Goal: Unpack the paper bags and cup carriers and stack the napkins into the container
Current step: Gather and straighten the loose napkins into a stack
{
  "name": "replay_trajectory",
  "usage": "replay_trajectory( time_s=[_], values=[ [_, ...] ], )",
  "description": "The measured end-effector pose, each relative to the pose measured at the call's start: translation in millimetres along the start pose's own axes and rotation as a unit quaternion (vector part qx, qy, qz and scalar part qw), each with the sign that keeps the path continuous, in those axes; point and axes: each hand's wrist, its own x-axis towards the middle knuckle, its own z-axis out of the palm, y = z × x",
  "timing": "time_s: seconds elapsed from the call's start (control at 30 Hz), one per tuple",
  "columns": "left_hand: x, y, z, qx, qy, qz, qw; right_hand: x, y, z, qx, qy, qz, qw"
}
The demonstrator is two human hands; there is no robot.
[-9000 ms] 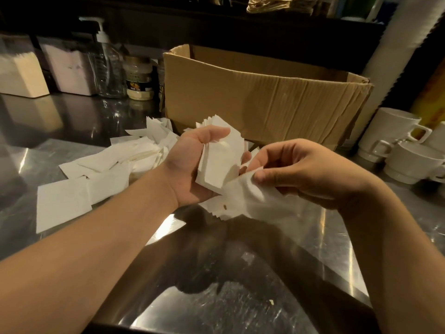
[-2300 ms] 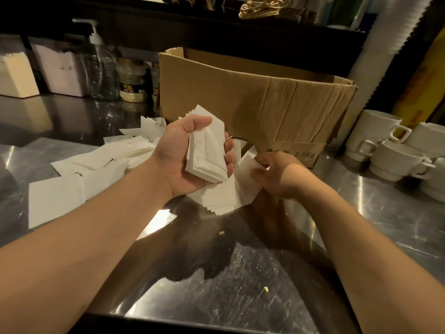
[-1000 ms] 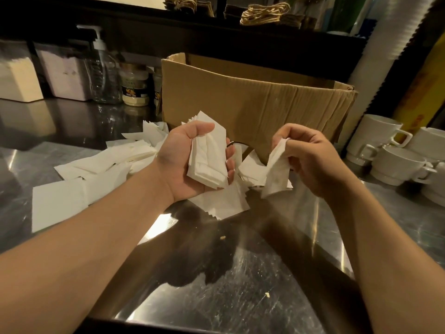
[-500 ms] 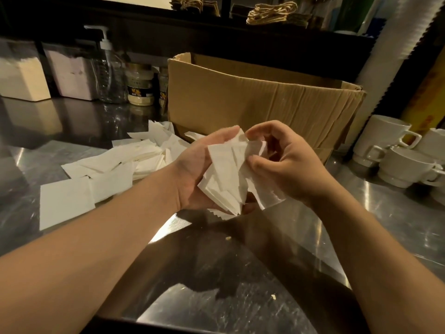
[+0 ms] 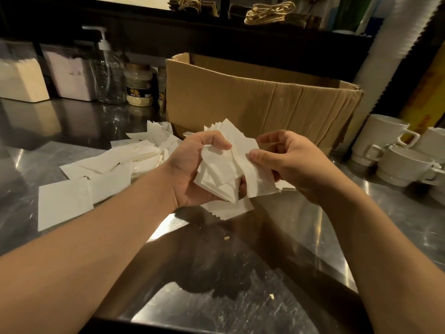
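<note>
Gathering thin white paper napkins [image 5: 221, 169] into one stack — left hand [image 5: 192, 169] clamped round it.
Right hand [image 5: 293, 162] fingers pinch another napkin; next I square the edges.

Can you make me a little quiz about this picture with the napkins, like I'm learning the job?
1. True or false: the left hand holds a bundle of napkins.
2. What does the right hand pinch? A) a mug B) a single napkin C) the pump bottle
3. Fill in: more loose napkins lie on the steel ____.

Key: 1 true; 2 B; 3 counter.
</note>
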Motion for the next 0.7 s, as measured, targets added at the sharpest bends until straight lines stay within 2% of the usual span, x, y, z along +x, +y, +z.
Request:
replay_trajectory(
  time_s=[0.17, 0.37, 0.6, 0.7],
  values=[
    [0.8, -0.5, 0.0, -0.017, -0.010, -0.003, 1.000, 0.4, 0.0, -6.1, 0.024, -0.009, 0.017, 1.000],
    [-1.0, -0.1, 0.4, -0.064, -0.011, 0.019, 0.998, -7.5, -8.6, -15.2, 0.161, -0.029, 0.056, 0.985],
    [-1.8, 0.7, 3.8, -0.090, 0.024, 0.043, 0.995, -13.8, -13.1, -15.1, 0.264, 0.000, 0.085, 0.961],
    [0.6, -1.2, 3.8, -0.093, 0.018, 0.032, 0.995, -19.1, -18.4, -13.6, 0.347, -0.063, 0.106, 0.930]
  ],
)
